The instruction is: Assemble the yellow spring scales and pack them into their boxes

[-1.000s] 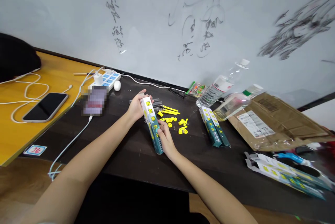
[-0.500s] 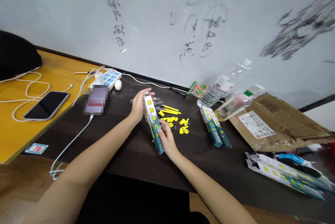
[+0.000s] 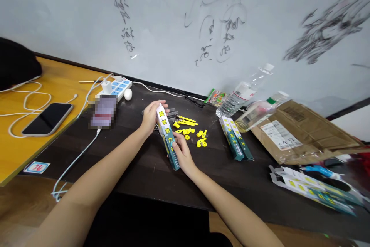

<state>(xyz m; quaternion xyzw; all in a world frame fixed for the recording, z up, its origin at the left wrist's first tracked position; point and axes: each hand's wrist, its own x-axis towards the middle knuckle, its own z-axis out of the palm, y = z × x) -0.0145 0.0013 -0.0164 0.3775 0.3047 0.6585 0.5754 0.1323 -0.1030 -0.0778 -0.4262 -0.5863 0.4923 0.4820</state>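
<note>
A long, narrow cardboard box (image 3: pixel 167 136), white and teal with yellow lettering, is tilted between my hands above the dark table. My left hand (image 3: pixel 152 115) is closed at its upper end, fingers around the end flap area. Lower down, my right hand (image 3: pixel 183 154) grips the box by its side, thumb on the printed face. Just beyond lie yellow plastic parts (image 3: pixel 201 139), thin yellow rods (image 3: pixel 187 120) and clear tubes (image 3: pixel 172 113), partly hidden by the box. Two similar boxes (image 3: pixel 234 139) lie side by side to the right.
Two plastic bottles (image 3: pixel 238 96) and a brown carton (image 3: pixel 303 131) stand or lean at the right. Opened flattened boxes (image 3: pixel 313 189) lie in front of it. On the left are a phone (image 3: pixel 48 119), a second charging phone (image 3: pixel 104 112) and a power strip (image 3: pixel 118 87). A whiteboard (image 3: pixel 162 27) rises behind.
The view has shifted slightly, so everything sits a little further left. My left fingers have drawn in closer over the box's upper end. My right hand keeps its grip.
</note>
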